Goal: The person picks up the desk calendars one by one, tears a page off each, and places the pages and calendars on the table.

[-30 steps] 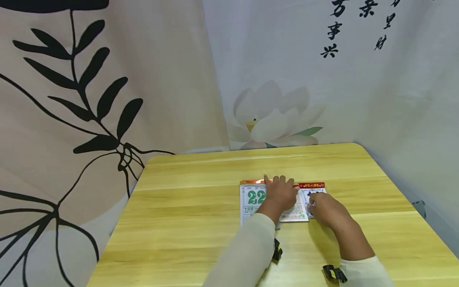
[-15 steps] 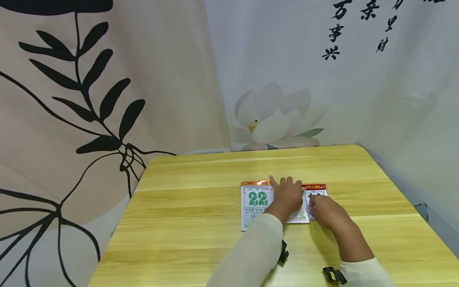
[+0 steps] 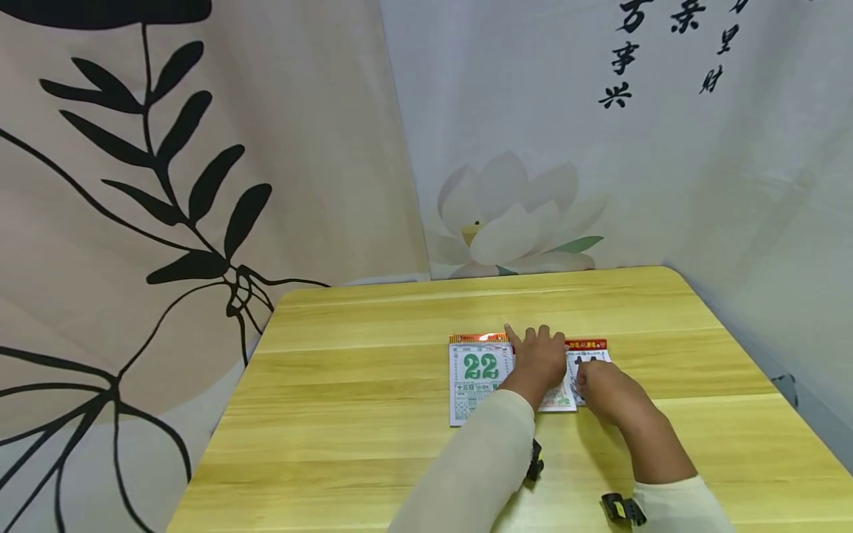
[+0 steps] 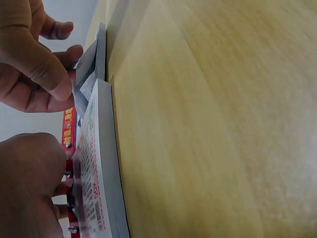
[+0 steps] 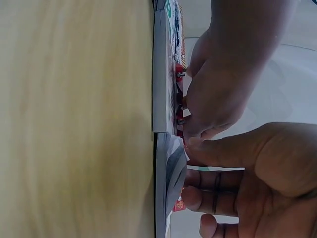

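Three tear-off calendars lie side by side on the table. My right hand (image 3: 609, 389) is at the right calendar (image 3: 586, 345), the one with a red top band. Its thumb and index finger pinch a paper sheet (image 5: 174, 166), which bends up off the pad in the right wrist view. My left hand (image 3: 541, 366) rests across the upper part of the middle calendar (image 3: 558, 400), hiding much of its face. Its fingertips are at the red metal-studded binding in the left wrist view. The left calendar (image 3: 472, 389), printed with a green 22, lies untouched.
The yellow wooden table (image 3: 346, 414) extends around the calendars, its far edge close to the curtain-like backdrop. A black plant print (image 3: 200, 185) covers the left cloth, and a lotus print (image 3: 513, 215) the rear one. Black straps (image 3: 623, 509) sit on both wrists.
My left hand has slid right, from between the left and middle calendars onto the middle one, uncovering more of the green 22 page. The right hand stays nearly still at the right calendar.
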A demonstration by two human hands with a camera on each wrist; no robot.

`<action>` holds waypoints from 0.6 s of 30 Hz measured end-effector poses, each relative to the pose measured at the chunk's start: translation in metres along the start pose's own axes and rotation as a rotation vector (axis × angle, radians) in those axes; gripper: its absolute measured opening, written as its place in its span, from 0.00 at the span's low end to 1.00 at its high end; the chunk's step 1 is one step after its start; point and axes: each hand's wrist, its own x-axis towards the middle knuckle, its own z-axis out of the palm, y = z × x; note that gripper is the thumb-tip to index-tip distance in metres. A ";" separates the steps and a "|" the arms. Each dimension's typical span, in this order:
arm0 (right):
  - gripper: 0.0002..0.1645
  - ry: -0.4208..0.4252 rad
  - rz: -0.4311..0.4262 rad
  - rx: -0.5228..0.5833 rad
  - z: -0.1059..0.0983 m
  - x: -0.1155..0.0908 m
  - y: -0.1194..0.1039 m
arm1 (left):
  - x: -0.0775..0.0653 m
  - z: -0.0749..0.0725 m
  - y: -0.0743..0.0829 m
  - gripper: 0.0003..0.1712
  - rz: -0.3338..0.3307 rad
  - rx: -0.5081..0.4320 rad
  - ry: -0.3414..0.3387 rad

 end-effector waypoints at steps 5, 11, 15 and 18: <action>0.09 0.005 -0.003 0.006 0.001 -0.001 0.000 | 0.007 0.004 0.003 0.17 -0.023 0.025 -0.011; 0.10 0.013 -0.011 0.004 0.001 -0.003 -0.002 | 0.011 0.006 0.002 0.17 -0.022 0.025 0.004; 0.10 0.014 0.005 -0.005 0.001 -0.003 -0.001 | 0.011 0.006 0.001 0.17 -0.020 0.017 0.027; 0.10 0.004 0.020 0.000 0.000 -0.002 0.000 | 0.011 0.005 0.001 0.17 -0.024 -0.001 0.026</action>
